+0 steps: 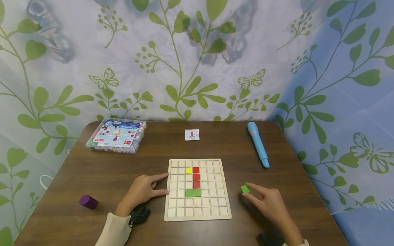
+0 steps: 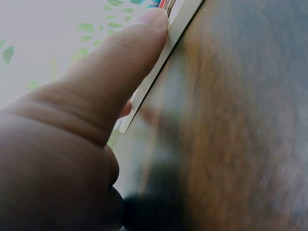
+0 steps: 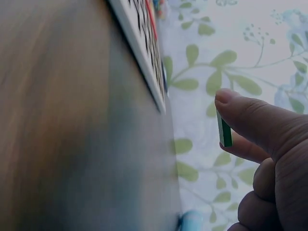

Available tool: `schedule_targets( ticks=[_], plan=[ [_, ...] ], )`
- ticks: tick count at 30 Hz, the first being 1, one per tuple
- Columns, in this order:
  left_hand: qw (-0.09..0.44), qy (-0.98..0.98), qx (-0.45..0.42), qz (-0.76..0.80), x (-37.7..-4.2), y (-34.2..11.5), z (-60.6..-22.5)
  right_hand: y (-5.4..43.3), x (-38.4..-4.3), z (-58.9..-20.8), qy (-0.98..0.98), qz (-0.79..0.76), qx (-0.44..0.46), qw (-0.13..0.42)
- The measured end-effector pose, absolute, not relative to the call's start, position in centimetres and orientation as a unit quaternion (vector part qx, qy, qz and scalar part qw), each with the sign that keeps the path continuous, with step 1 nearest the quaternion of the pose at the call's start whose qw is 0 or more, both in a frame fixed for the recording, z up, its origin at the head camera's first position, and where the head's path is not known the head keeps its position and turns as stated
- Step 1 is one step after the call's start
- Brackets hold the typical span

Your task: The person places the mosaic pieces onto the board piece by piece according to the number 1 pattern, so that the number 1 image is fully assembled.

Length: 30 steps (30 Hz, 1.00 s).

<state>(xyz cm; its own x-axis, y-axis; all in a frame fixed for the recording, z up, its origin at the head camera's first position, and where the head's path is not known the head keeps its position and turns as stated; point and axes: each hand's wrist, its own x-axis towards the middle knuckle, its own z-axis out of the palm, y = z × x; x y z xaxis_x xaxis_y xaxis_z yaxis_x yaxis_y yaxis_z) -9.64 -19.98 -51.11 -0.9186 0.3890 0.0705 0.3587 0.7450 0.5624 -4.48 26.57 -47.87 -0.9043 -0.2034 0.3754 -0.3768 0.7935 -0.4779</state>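
Note:
A wooden grid board [image 1: 212, 201] lies flat on the table. On it sit a yellow quarter-round tile [image 1: 188, 170], a column of three red tiles [image 1: 196, 177] and two green tiles [image 1: 189, 193] side by side lower down. My left hand [image 1: 142, 189] touches the board's left edge with thumb and index fingertips, spread apart. Off the board's right side, my right hand [image 1: 271, 201] pinches a green square tile [image 1: 245, 189] between thumb and index finger. In the right wrist view that tile [image 3: 224, 131] shows edge-on, and the other fingers are curled.
A small pattern card [image 1: 192, 135] lies behind the board. At the back left is a clear plastic box [image 1: 117, 135] of coloured pieces. A blue microphone-shaped object [image 1: 258, 145] lies at the back right, and a purple cylinder [image 1: 88, 202] is left of my left hand.

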Motion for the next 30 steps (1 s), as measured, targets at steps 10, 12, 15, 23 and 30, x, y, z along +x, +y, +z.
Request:
schedule_targets(
  ticks=[10, 12, 15, 23, 30],
  plan=[
    [0.018, 0.932, 0.206, 0.297, -9.6, -20.0, -51.1, 22.6, -5.7, -47.7, -0.912, 0.319, 0.214, 0.146],
    [0.017, 0.932, 0.207, 0.297, -9.6, -20.0, -51.1, 22.0, -5.8, -47.7, -0.909, 0.322, 0.22, 0.143],
    [0.015, 0.931, 0.209, 0.298, -9.6, -20.0, -51.0, 21.1, -6.0, -47.7, -0.908, 0.324, 0.226, 0.14],
    [-0.002, 0.928, 0.217, 0.304, -9.5, -20.0, -51.1, 19.2, -6.2, -47.4, -0.911, 0.331, 0.22, 0.111],
    [0.008, 0.93, 0.212, 0.301, -9.7, -20.0, -51.2, 17.7, -6.3, -47.6, -0.918, 0.327, 0.194, 0.112]
  ],
)
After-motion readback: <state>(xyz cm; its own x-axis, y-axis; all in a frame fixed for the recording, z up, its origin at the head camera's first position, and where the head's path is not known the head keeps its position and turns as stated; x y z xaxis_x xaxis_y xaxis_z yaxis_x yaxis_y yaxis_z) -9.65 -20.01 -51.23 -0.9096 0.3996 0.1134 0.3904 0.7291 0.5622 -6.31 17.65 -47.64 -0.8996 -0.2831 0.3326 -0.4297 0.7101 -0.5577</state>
